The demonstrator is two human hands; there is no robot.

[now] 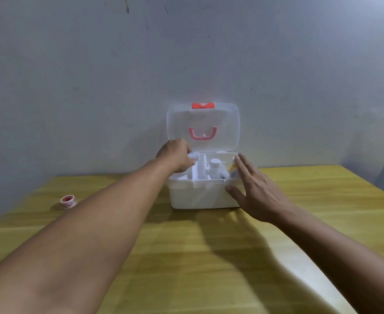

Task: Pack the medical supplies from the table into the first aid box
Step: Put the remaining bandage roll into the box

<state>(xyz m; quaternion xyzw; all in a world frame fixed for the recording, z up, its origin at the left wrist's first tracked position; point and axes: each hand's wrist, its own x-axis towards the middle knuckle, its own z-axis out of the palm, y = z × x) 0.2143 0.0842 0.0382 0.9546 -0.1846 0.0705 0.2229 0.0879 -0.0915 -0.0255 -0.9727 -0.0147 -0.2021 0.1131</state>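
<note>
A white first aid box (203, 196) sits on a yellowish wooden table (209, 257), pushed back close to a grey wall. Its clear lid (203, 125) stands upright behind it, with a red latch on the top edge and a pink handle showing through the plastic.

The person reaches for the box with both bare arms. The left hand (175, 158) is over the box's left compartment, fingers curled around a small white item (193, 156), perhaps a tube or a roll; it is too blurred to name. The item is at the rim of the box, not yet let go. The right hand (254, 189) rests against the box's front right corner, fingers spread flat and holding nothing, seemingly steadying the box.

Inside the box, right of a white divider, stands a white bottle (215, 166) with a round cap, and further right something yellow (233, 167) that I cannot identify.

Well to the left of the box, one small roll of tape (68, 201) with a red and white pattern lies on the table. It looks like the only supply left outside, so the packing appears nearly finished: the held item, then the tape, then perhaps the lid.
</note>
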